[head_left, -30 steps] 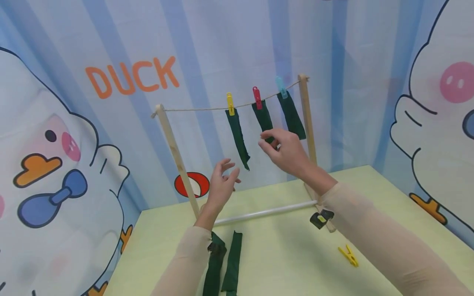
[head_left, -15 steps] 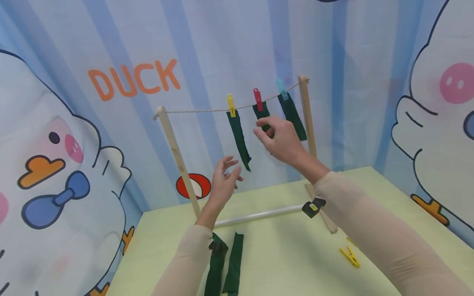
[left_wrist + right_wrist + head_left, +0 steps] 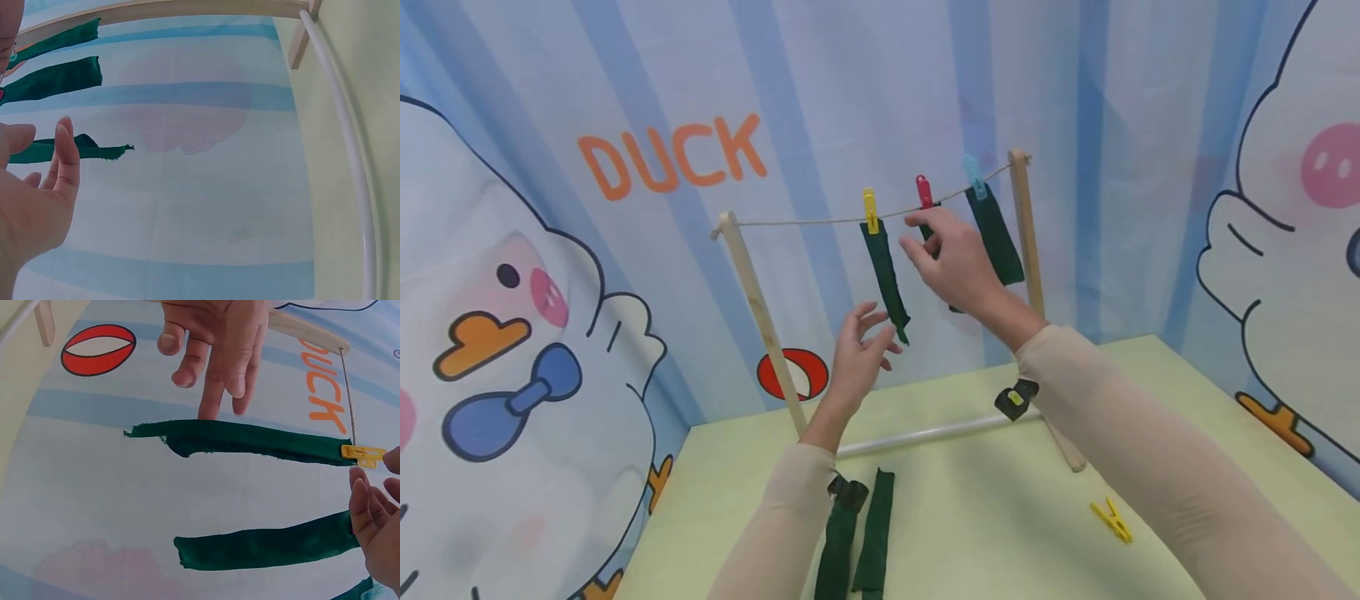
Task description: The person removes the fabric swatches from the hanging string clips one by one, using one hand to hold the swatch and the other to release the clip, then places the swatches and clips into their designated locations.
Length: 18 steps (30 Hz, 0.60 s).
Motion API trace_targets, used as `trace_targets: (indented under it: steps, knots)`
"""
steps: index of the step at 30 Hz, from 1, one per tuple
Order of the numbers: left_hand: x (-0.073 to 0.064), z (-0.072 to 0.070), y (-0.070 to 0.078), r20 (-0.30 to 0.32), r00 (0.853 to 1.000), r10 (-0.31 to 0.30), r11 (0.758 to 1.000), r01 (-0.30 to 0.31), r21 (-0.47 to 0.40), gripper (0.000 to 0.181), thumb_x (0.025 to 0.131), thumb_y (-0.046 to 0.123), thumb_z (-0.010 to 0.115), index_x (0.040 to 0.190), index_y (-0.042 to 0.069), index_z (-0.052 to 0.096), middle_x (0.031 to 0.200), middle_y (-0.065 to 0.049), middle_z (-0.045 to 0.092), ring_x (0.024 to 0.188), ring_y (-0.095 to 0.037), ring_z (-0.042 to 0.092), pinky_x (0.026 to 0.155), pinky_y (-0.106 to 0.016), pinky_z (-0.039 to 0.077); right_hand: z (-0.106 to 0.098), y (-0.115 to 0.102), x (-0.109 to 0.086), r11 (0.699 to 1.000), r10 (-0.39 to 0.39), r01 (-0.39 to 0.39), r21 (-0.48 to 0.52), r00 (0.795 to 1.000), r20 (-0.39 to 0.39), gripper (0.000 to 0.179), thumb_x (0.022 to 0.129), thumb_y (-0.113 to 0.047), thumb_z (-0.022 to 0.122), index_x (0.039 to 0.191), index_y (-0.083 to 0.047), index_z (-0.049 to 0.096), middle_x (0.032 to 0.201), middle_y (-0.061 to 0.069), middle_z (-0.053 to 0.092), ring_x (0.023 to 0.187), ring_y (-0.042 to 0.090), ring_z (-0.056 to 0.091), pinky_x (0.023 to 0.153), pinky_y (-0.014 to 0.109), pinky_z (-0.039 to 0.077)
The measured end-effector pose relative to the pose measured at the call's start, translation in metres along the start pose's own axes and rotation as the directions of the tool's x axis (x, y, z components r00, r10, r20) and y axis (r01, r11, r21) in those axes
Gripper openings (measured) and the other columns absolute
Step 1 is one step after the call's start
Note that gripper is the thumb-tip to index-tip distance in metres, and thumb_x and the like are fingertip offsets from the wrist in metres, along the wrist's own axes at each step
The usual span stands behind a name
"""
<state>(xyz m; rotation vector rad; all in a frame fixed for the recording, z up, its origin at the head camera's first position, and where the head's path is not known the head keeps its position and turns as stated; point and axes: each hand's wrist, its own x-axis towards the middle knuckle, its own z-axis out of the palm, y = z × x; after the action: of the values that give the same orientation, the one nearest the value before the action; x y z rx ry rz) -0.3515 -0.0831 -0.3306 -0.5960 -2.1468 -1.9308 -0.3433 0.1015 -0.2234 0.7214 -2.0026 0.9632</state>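
Clock face centred on the hanging yellow peg, read from the person's side.

- Yellow peg [image 3: 870,211]: clipped on the cord [image 3: 797,222], gripping a narrow green strip [image 3: 886,271] that hangs towards half past five.
- Right hand [image 3: 951,258]: four o'clock, near the peg; thumb and fingers curved and parted.
- Left hand [image 3: 859,354]: six o'clock, fingers loosely spread beside the strip's lower end; contact, I cannot tell.
- Red peg [image 3: 923,190] and pale-blue peg [image 3: 974,177]: towards half past two, each with a green cloth; the red one's is partly hidden by the right hand.
- Bench [image 3: 970,533], pale yellow: two loose green strips [image 3: 874,537] at six; loose yellow clip [image 3: 1111,521] between four and five.
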Motion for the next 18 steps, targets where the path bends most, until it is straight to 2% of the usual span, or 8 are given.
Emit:
trace_targets:
  steps: [3, 9, 13, 18]
  knots:
    - [0.003, 0.004, 0.002, 0.006, 1.0, -0.01, 0.999, 0.011, -0.034, 0.051, 0.102, 0.015, 0.059, 0.148, 0.013, 0.039, 0.142, -0.011, 0.053, 0.084, -0.027, 0.069, 0.063, -0.027, 0.055, 0.001, 0.0, 0.007, 0.999, -0.034, 0.034, -0.014, 0.999, -0.001, 0.031, 0.099, -0.015, 0.065, 0.126, 0.001, 0.062, 0.125, 0.015, 0.063, 0.076, 0.022, 0.064, 0.072, 0.034, 0.057]
    - [0.004, 0.008, 0.007, 0.055, 0.998, -0.013, 0.996, 0.017, -0.087, 0.054, 0.102, 0.015, 0.06, 0.15, 0.01, 0.036, 0.143, -0.013, 0.051, 0.084, -0.021, 0.07, 0.065, -0.028, 0.055, -0.001, 0.001, 0.015, 0.996, -0.066, 0.07, -0.05, 0.995, 0.07, 0.041, 0.099, -0.017, 0.064, 0.135, 0.0, 0.055, 0.137, 0.015, 0.056, 0.081, 0.022, 0.067, 0.077, 0.032, 0.058]
    - [0.004, 0.009, 0.01, 0.089, 0.996, -0.005, 0.994, 0.014, -0.105, 0.057, 0.102, 0.015, 0.06, 0.151, 0.008, 0.032, 0.144, -0.015, 0.051, 0.097, -0.022, 0.069, 0.073, -0.03, 0.057, -0.002, 0.002, 0.021, 0.997, -0.057, 0.063, -0.048, 0.992, 0.111, 0.052, 0.099, -0.02, 0.064, 0.144, -0.001, 0.046, 0.145, 0.015, 0.05, 0.083, 0.023, 0.069, 0.078, 0.034, 0.058]
    - [0.005, 0.007, 0.01, 0.08, 0.997, 0.003, 0.992, 0.007, -0.129, 0.056, 0.102, 0.01, 0.057, 0.151, 0.004, 0.031, 0.141, -0.019, 0.053, 0.119, -0.03, 0.061, 0.088, -0.034, 0.055, 0.003, -0.002, 0.028, 1.0, -0.015, 0.019, -0.021, 0.985, 0.174, 0.061, 0.1, -0.025, 0.063, 0.151, -0.004, 0.038, 0.146, 0.014, 0.049, 0.08, 0.02, 0.067, 0.073, 0.033, 0.057]
